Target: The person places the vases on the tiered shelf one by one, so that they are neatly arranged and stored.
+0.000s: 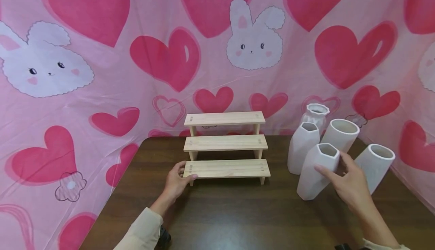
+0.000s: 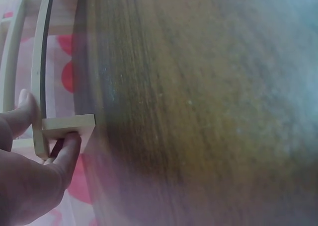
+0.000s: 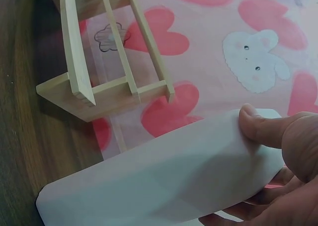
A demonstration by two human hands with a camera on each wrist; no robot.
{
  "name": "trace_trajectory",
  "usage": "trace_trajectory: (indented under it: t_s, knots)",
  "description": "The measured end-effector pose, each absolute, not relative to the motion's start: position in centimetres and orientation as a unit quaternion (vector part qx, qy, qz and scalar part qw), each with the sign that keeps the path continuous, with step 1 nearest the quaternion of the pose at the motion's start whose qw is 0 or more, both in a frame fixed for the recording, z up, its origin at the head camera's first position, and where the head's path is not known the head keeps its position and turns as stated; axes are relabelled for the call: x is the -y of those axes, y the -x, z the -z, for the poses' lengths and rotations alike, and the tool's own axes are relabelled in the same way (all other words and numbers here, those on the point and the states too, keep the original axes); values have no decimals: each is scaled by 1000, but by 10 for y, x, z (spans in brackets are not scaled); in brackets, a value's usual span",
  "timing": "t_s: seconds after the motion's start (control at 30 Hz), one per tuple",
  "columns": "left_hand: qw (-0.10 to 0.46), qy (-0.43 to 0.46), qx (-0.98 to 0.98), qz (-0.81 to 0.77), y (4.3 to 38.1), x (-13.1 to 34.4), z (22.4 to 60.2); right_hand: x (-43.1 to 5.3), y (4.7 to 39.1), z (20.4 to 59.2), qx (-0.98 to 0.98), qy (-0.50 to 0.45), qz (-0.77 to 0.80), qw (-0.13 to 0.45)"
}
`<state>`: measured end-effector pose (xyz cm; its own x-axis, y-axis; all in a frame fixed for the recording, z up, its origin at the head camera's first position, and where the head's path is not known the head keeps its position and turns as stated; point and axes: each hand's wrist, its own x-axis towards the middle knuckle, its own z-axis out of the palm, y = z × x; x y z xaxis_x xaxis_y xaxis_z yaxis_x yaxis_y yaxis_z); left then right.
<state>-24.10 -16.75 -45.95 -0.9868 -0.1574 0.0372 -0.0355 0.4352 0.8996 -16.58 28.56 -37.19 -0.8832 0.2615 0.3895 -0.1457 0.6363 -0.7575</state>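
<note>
A three-step wooden display stand (image 1: pixel 227 168) stands on the dark wood table. My left hand (image 1: pixel 176 181) grips the left end of its lowest step, thumb on top; in the left wrist view the fingers (image 2: pixel 69 154) curl under the board (image 2: pixel 39 77) by its leg. On the right, my right hand (image 1: pixel 351 184) holds a white faceted vase (image 1: pixel 316 174) with a five-sided mouth. In the right wrist view the thumb (image 3: pixel 252 124) presses one side of that vase (image 3: pixel 149 171) near its top, and the other fingers wrap round the far side.
Behind the held vase stand another faceted vase (image 1: pixel 303 148), a ribbed vase (image 1: pixel 314 118) with a wavy rim and a round-mouthed vase (image 1: pixel 341 136). One more white vase (image 1: pixel 377 167) is right of the hand. A pink heart-print cloth (image 1: pixel 210 72) hangs behind the table (image 1: pixel 217 216).
</note>
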Motion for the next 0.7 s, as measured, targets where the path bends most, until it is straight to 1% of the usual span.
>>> trace_trajectory:
  t_s: [0.33, 0.7]
  knots:
    - [61, -56, 844, 530, 242, 168, 462, -279, 164, 369, 869, 22, -420, 259]
    - [57, -56, 843, 532, 240, 167, 460, -261, 157, 346, 863, -25, -437, 253]
